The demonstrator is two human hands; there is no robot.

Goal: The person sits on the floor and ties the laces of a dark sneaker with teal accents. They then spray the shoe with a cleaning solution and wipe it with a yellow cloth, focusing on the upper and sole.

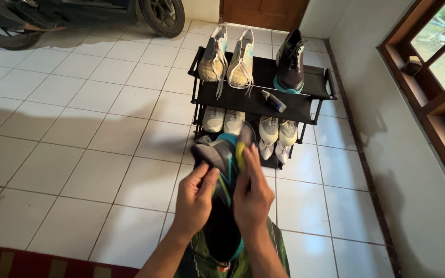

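Note:
I hold a dark grey sports shoe (221, 157) with teal trim in front of me, toe pointing away. My left hand (195, 198) grips its left side. My right hand (252, 195) presses a small yellow cloth or sponge (240, 153) against the shoe's right side. Just beyond it stands a black shoe rack (253, 105). On the rack's top shelf sit a beige pair of shoes (227, 59), a single dark shoe (290, 62) matching the one I hold, and a small bottle (274, 101).
Two pale pairs of shoes (248, 126) fill the lower shelf. A motorbike's wheel (161, 15) stands at the back left on the white tile floor. A white wall and a wooden window frame (428, 87) run along the right. A red rug (27, 260) lies at the bottom left.

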